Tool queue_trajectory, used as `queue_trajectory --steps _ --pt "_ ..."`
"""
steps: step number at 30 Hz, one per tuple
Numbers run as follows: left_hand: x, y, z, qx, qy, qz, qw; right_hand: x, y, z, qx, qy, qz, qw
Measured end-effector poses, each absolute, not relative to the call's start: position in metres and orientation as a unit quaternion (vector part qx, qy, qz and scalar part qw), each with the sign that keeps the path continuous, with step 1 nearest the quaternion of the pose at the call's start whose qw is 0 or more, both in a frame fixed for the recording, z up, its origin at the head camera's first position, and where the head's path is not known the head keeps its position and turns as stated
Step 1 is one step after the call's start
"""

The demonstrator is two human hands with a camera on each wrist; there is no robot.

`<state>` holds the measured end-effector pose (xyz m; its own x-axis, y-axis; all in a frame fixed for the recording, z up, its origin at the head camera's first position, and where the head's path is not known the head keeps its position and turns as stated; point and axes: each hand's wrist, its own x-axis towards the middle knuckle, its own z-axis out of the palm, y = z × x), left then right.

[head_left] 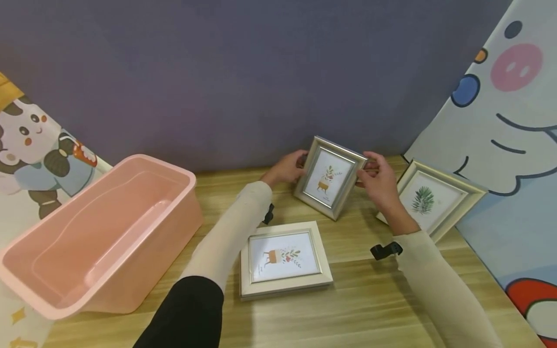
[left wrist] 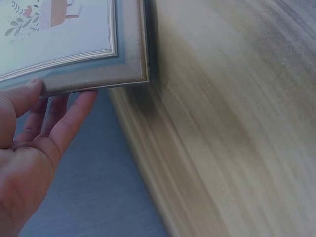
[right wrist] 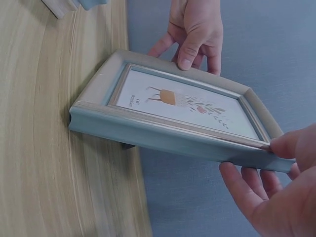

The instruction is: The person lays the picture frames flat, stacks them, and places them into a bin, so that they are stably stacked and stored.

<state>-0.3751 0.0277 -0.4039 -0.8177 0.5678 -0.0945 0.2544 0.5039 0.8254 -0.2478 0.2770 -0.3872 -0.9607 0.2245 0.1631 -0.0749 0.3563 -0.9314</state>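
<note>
A silver-beige picture frame (head_left: pixel 329 178) with a plant-pot print leans back near the rear of the table, its lower edge down on the wood. My left hand (head_left: pixel 287 167) grips its left side, thumb on the front and fingers behind, as the left wrist view shows with the hand (left wrist: pixel 29 143) at the frame's edge. On the opposite side my right hand (head_left: pixel 379 181) pinches the upper right part. In the right wrist view the thumb of the right hand (right wrist: pixel 286 182) lies on the front rim, with the fingers underneath. Part of a stand shows below the frame there.
A cream frame (head_left: pixel 285 261) lies flat in front, seemingly stacked on another. To the right, a frame with a green leaf print (head_left: pixel 435 200) stands tilted by the patterned wall panel. A large pink bin (head_left: pixel 174 232) occupies the left. A grey wall (head_left: pixel 243 87) rises behind the table.
</note>
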Motion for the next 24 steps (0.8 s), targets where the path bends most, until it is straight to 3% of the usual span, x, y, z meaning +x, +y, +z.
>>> queue_trajectory --steps 24 --pt "-0.362 0.009 -0.355 0.261 0.855 0.425 0.142 -0.236 0.277 -0.375 0.005 -0.718 0.684 0.129"
